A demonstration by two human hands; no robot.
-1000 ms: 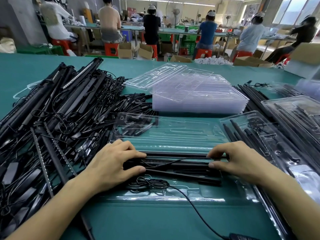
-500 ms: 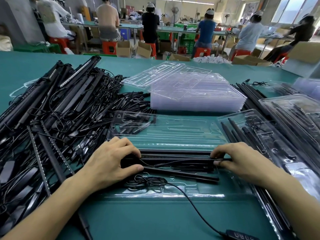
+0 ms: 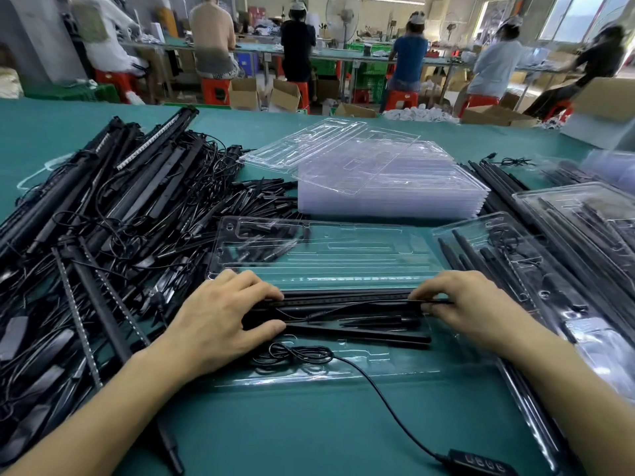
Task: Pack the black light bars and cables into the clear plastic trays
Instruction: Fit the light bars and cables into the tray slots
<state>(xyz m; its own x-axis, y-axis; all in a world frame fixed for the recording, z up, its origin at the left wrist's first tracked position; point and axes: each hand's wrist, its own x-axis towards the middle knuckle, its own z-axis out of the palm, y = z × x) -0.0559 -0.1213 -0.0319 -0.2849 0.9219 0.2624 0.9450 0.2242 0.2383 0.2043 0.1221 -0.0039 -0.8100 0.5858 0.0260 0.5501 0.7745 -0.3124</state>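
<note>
An open clear plastic tray (image 3: 395, 367) lies in front of me on the green table, its lid half (image 3: 343, 255) folded away behind. Several black light bars (image 3: 347, 300) lie side by side in its long slots. My left hand (image 3: 220, 317) grips their left ends, thumb below and fingers on top. My right hand (image 3: 470, 304) pinches the right ends of the upper bars. One more bar (image 3: 360, 333) lies slanted across the tray. A coiled black cable (image 3: 295, 355) rests in the near pocket, and its lead runs to an inline controller (image 3: 481, 463).
A big heap of loose bars and cables (image 3: 103, 228) fills the left side. A stack of empty trays (image 3: 388, 187) stands behind the open one. Filled trays (image 3: 536, 269) and loose bars lie at the right. Several people sit at benches beyond the table.
Both hands have stayed on the bar ends with only slight shifts. The upper bars sit straighter and closer together in the tray.
</note>
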